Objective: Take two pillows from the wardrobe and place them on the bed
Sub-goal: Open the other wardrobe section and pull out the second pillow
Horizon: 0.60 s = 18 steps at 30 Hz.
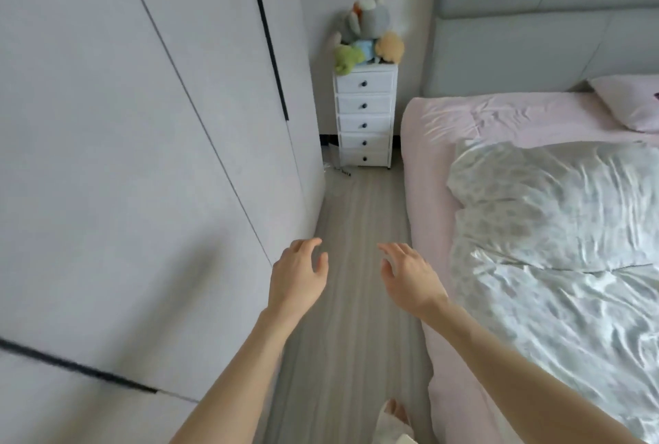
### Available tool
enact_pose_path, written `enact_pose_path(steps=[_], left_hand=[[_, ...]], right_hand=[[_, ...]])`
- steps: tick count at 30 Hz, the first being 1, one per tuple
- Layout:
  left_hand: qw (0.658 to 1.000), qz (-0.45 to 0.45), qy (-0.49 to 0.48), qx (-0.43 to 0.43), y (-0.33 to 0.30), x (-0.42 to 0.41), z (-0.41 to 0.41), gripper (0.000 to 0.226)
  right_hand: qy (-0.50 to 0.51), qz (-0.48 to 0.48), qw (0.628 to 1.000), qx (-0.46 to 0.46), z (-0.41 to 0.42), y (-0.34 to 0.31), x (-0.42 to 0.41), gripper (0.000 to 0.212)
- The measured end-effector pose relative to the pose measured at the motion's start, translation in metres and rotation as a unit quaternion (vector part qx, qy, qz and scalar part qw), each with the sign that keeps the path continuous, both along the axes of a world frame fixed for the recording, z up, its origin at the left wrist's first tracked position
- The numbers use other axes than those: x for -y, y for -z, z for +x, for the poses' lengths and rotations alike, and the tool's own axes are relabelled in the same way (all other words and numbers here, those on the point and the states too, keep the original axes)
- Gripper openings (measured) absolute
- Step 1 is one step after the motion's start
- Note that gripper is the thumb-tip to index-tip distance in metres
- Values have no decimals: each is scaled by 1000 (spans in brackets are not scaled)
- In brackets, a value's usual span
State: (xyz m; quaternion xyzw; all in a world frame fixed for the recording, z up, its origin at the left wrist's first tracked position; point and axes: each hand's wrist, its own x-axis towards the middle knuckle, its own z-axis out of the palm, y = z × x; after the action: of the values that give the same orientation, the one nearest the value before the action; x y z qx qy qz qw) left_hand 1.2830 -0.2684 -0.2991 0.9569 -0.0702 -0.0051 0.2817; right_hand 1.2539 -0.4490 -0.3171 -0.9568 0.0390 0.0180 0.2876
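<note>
While both arms reach over the floor (356, 229), the left hand (297, 274) and right hand (410, 274) hang empty with fingers loosely spread. Closed wardrobe (142, 122) doors fill nine o'clock. At three o'clock the bed (428, 158) carries a pink pillow (631, 101) and a rumpled duvet (552, 211).

Both bare forearms reach forward side by side, the left hand (297, 277) and right hand (410, 277) empty, palms down, fingers loosely curled and spread.
</note>
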Motion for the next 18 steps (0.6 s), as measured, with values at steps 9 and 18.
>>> enact_pose_path(steps=[9,18], left_hand=[[999,2,-23,35,-41,86,211,33],[986,-58,-119,104,-53,109,451,35]], right_hand=[[-25,-2,1000,12,205,-31,76,37],[-80,0,995,62,447,-32,110,34]])
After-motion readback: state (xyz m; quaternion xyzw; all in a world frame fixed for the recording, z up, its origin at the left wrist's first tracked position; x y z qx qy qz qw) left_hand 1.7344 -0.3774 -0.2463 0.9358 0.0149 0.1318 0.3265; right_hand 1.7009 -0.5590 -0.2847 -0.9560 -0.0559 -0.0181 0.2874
